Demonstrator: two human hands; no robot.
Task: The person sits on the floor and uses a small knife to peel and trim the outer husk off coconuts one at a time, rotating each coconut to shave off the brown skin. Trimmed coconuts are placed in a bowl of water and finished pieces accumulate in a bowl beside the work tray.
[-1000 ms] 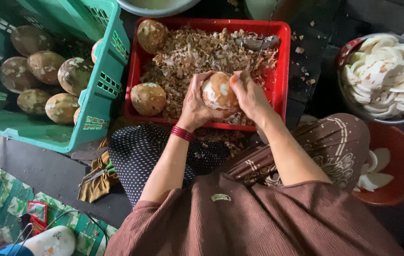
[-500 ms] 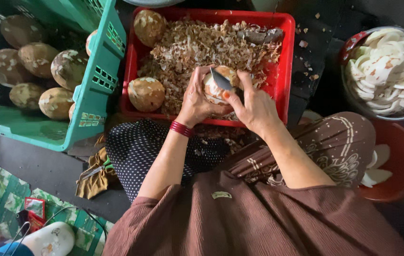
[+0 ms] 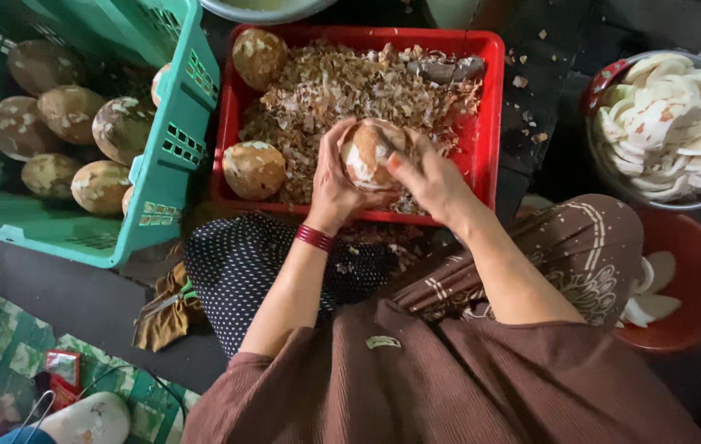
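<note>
Over the red tray (image 3: 490,99) of brown shavings: a half-peeled coconut (image 3: 367,152), cupped in left hand (image 3: 336,177), right hand (image 3: 429,177) closed against its side; blade seen a moment ago now hidden, more white flesh bared, paring seemingly underway.
</note>
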